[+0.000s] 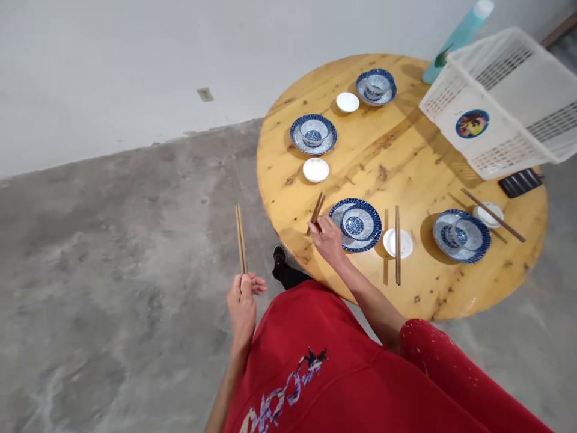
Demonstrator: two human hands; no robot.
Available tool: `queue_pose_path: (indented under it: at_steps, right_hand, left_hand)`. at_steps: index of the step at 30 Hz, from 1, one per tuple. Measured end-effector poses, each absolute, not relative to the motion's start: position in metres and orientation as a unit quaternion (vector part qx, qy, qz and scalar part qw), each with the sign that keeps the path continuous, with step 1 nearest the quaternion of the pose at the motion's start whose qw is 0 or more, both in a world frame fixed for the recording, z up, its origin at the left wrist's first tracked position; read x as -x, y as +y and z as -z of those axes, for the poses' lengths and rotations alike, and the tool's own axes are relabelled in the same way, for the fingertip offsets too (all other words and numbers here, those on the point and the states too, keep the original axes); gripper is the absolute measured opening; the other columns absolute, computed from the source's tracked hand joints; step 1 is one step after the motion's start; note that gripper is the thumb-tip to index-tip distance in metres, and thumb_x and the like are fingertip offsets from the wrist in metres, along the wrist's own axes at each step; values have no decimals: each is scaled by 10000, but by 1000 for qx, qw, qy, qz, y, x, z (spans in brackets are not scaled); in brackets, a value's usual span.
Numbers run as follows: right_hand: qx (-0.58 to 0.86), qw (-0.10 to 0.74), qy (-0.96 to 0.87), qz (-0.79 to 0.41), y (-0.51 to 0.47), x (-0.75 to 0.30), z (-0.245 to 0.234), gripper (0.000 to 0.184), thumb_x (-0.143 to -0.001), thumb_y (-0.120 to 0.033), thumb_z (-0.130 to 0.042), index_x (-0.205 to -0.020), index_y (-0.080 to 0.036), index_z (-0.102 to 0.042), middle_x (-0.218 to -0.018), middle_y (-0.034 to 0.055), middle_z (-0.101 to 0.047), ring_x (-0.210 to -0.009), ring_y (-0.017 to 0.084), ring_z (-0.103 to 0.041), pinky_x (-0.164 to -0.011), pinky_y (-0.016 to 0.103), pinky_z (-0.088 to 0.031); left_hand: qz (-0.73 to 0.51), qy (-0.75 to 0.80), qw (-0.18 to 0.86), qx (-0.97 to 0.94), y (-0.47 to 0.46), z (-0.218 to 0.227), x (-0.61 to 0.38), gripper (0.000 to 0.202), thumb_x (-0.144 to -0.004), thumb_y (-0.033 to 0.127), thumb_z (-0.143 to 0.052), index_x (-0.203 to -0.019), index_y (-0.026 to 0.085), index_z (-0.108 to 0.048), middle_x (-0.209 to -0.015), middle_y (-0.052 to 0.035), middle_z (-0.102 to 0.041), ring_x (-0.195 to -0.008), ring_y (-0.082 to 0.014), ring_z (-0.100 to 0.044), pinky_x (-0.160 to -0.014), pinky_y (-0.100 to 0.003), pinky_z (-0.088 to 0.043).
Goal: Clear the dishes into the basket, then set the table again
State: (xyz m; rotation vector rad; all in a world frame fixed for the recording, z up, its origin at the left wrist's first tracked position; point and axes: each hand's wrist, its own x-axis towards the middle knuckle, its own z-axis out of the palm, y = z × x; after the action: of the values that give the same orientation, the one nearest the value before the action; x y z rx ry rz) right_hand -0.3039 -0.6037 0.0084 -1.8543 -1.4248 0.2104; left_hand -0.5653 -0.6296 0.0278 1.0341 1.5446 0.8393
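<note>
My left hand (242,296) is closed around a pair of wooden chopsticks (240,238), held upright off the table's left side, over the floor. My right hand (326,238) reaches onto the round wooden table (406,162) and pinches another pair of chopsticks (315,210) just left of the nearest blue-and-white plate with a bowl (356,224). To the right of that plate lies a third pair of chopsticks (397,243) across a small white dish (398,243).
Three more blue plate-and-bowl sets (313,133) (375,86) (461,235) stand round the table, each with a small white dish nearby. A white plastic basket (500,102), a teal bottle (457,37) and a black object (520,182) occupy the right. Grey concrete floor lies to the left.
</note>
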Motion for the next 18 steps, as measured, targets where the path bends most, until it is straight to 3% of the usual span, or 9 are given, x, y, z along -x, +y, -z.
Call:
queue_pose_path:
  at_steps: [3,7,10,14,18]
  right_hand:
    - [755,407,-494,-142,-588,300,-14,217,-943,-343,-538,-794,-194,-590,-798,67,-639,-717,185,-613,-680,295,-486]
    - [750,478,-304,-341,-551,294,-15,186,-853,-360,-632,-800,-182,-637,-651,20,-643,-570,164,-633,-587,281,-534]
    - [693,531,-165,-458,-519,293,-10,224,-759,-358,-732,-705,-171,-621,-565,7,-629,-502,144,-605,-537,270,-552]
    - [644,579,-78,-494,-487,295,-7,288,-684,-345,-819,-632,-160,-604,-538,-2,-613,-488,115,-579,-502,236,-545]
    - [645,591,-47,-482,-463,292,-15,252,-724,-281,-813,-638,-151,-615,-545,-9,-611,-490,95,-573,-503,207,-541]
  left_hand:
    - [-319,616,553,-463,-598,-33,559,303,-946,467,-465,-882,190,-569,-730,-14,-686,-586,-131,-642,-582,-252,-507]
    - [-280,581,581,-497,-551,-43,554,326,-947,492,-469,-881,189,-569,-722,-18,-683,-572,-133,-635,-568,-254,-503]
    - [-254,568,586,-519,-516,-47,557,335,-953,501,-466,-888,190,-572,-731,-21,-687,-577,-135,-637,-571,-257,-507]
    - [-216,567,583,-540,-478,-45,567,330,-964,492,-455,-895,195,-580,-739,-16,-688,-585,-132,-635,-586,-258,-511]
    - [-208,572,590,-531,-452,-38,573,313,-963,489,-459,-906,206,-581,-740,-6,-685,-588,-130,-630,-579,-255,-508]
